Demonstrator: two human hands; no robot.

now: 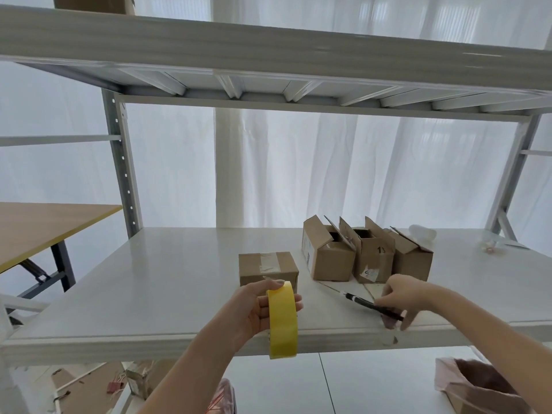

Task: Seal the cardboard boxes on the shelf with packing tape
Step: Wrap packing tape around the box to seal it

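Boxes: three open, one taped | left fingers grip tape | right fingers pinch pen

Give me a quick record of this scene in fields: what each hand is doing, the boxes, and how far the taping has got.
left hand: holds the yellow tape roll upright over the front edge of the shelf
right hand: at the near end of the black pen lying on the shelf; grip unclear
sealed box: one, tape strip across its top, just behind the roll
open boxes: three in a row further right, flaps up
progress: one of four boxes taped
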